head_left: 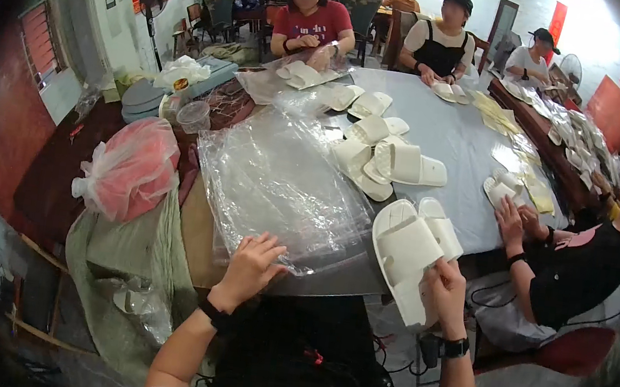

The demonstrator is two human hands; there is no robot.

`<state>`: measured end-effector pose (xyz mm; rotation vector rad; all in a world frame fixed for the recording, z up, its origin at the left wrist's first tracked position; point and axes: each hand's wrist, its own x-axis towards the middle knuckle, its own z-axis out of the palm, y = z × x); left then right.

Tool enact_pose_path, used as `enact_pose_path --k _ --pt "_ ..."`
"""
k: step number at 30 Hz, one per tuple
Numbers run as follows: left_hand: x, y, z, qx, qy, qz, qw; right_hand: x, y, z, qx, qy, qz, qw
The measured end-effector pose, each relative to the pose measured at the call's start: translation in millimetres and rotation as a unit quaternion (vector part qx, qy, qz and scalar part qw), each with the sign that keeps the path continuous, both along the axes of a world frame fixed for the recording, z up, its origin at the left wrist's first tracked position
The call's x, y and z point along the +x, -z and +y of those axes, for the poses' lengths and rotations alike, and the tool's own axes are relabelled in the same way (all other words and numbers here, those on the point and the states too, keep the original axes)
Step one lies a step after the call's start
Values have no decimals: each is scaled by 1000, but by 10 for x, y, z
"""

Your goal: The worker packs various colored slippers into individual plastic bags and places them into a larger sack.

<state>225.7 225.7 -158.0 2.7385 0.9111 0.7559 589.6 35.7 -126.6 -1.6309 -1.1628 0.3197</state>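
Right hand (447, 288) is closed on the near end of the front slipper (400, 243), which overhangs the table (314, 285). Can't tell from where I stand if it's also got the rear slipper (441, 229), just beyond the grip. If not, that one could slip off. Left hand (246, 263) lies loose, fingers spread on the bags (274, 174), left of the grip. Bags may cling and drag together: thin, slick film.

Plastic bags (280, 182) lie on the table (322, 284), left of the slippers (399, 162)
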Motion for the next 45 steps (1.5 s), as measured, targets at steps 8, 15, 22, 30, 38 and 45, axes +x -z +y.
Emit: enact_pose_path --k 8,15,22,30,38,45 --pt "7 -216 -24 -78 -119 -177 974 -61 37 -79 31 -34 50 998" --pt "68 -598 -157 -229 -8 -478 848 -102 -37 -211 13 -30 64 997" --pt "-440 -658 -88 -18 -61 -206 976 -225 94 -20 60 -44 24 997" --pt "-264 -589 1 -301 -35 -413 859 -271 10 -22 62 -44 6 997" --pt "-243 -608 311 -395 90 -654 639 -221 28 -27 55 -49 -66 995" --pt "-18 -128 532 -550 -35 -741 383 -236 -5 -108 28 -36 -89 995"
